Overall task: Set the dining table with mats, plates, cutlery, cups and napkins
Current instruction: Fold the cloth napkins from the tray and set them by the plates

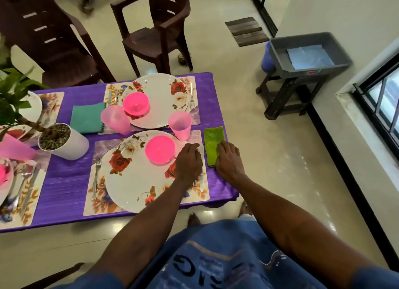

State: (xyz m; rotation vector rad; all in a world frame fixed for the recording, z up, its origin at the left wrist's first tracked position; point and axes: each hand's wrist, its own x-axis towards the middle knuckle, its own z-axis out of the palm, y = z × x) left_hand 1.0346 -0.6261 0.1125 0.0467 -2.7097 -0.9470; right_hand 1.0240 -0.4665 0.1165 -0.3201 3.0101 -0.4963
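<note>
A folded green napkin (213, 142) lies at the right edge of the purple-covered table (64, 181). My right hand (229, 160) rests on its near end, fingers flat. My left hand (189, 161) lies over the knife (201, 182) on the right side of the near floral mat (195, 197), fingers curled; whether it grips the knife is hidden. The near flowered plate (133, 181) carries a pink bowl (159, 149), with a fork (96, 176) to its left and a pink cup (180, 124) behind it.
A second setting (159, 99) with plate, pink bowl and cup lies beyond, a teal napkin (87, 118) beside it. A white potted plant (62, 141) stands at the left. Brown chairs (157, 27) are behind the table. A grey tray (311, 51) holding a blue cloth sits on a stand at right.
</note>
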